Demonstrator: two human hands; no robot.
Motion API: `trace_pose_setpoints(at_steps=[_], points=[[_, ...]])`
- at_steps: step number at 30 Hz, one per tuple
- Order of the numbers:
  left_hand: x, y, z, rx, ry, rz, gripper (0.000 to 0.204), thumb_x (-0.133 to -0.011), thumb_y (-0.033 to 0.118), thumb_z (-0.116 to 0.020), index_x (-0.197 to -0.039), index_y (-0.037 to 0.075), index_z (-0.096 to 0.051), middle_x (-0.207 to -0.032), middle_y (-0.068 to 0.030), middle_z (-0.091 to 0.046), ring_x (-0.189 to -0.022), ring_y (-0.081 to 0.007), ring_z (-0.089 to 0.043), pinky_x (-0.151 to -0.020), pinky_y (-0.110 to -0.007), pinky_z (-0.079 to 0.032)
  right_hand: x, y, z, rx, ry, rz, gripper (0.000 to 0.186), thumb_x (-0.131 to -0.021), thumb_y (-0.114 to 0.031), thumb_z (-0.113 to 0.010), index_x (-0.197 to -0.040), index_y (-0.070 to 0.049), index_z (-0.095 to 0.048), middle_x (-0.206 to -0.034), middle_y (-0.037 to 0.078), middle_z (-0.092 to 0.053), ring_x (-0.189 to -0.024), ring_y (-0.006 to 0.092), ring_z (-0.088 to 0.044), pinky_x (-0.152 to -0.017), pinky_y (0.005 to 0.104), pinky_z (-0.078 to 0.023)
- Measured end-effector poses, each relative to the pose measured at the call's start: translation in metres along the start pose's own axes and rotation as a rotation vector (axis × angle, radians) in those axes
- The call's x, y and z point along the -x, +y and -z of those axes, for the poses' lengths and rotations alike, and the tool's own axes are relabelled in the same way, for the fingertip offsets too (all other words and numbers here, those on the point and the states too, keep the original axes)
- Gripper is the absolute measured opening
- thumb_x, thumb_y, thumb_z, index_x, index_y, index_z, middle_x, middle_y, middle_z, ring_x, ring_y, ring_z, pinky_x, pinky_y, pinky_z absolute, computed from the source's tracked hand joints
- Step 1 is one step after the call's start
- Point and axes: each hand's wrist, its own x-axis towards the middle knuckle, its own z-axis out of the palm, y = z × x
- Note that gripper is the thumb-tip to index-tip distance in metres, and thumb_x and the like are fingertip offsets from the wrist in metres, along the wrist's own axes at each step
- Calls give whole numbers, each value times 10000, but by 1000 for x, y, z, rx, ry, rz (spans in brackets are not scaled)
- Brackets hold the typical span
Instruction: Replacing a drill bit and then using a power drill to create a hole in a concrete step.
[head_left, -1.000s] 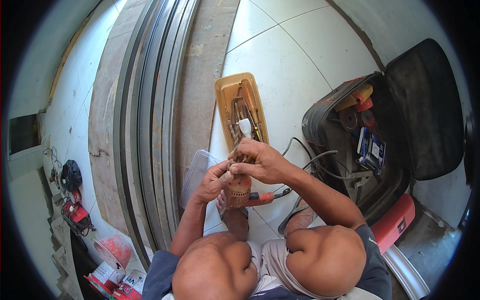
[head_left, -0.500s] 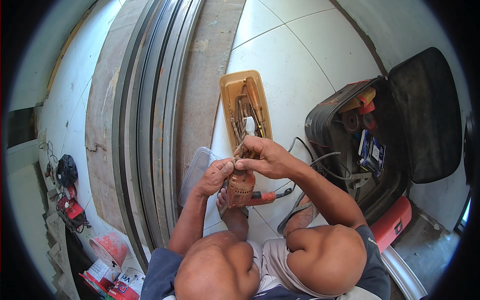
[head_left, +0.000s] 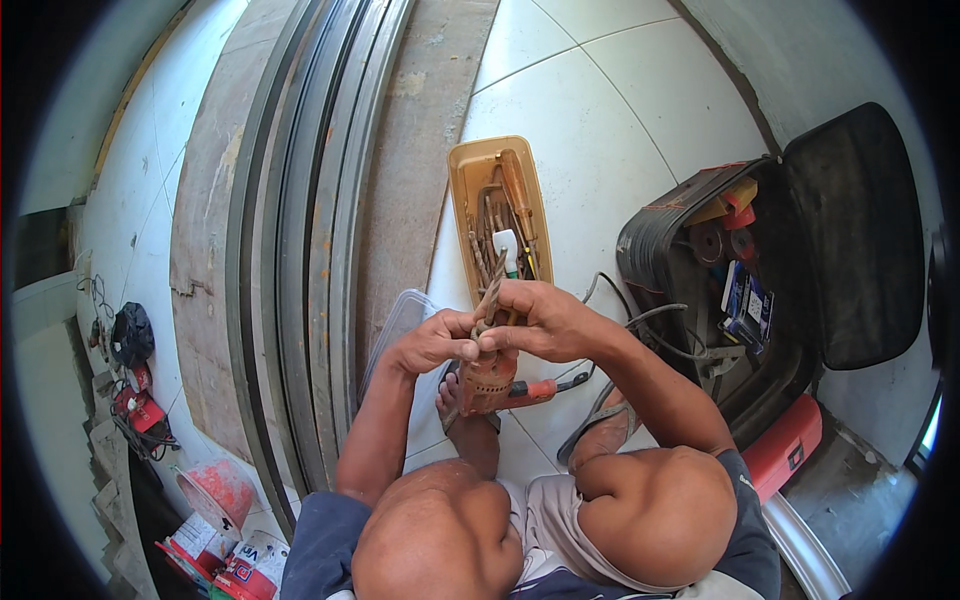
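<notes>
Crouched over a tiled floor, I hold a dusty red power drill (head_left: 492, 382) upright between my knees. My left hand (head_left: 432, 343) grips the drill's chuck end from the left. My right hand (head_left: 545, 318) closes on a long twisted drill bit (head_left: 490, 295) that stands up out of the chuck. The drill's red handle and cord trail off to the right under my right forearm. Just beyond my hands lies a tan plastic tray (head_left: 464, 190) holding several drill bits and a white-handled tool.
An open black tool bag (head_left: 690, 330) with discs and small boxes sits at right, its lid (head_left: 855, 240) leaning back. A red case (head_left: 785, 450) lies below it. Metal door tracks (head_left: 300, 250) run along the left. A clear lid (head_left: 400, 320) lies beside my left arm.
The view has shifted slightly. My hands stay on the drill and bit, with the right hand's fingers turning a little around the bit.
</notes>
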Motion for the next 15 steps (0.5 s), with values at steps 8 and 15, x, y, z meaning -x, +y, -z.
trace_pose_setpoints(at_steps=[8,15], points=[[-12,-14,-61,56,363,-285,484,-832,106,-840,-1248,28,-607,-1103,-26,-668,-1065,-117,-628,-975,-321,-508,6,-1,2,100,33,-206,322,-918,-294,-771,-1037,-18,-654,-817,101,-638,-746,219,-618,-687,356,-495],[1,-5,-32,-138,365,-146,474,-838,75,-829,-1250,31,-598,-1090,-11,-673,-1029,-93,-632,-899,-267,-534,6,1,-7,82,121,-122,317,-918,-288,-774,-960,-10,-629,-729,79,-581,-660,174,-547,-606,330,-452]])
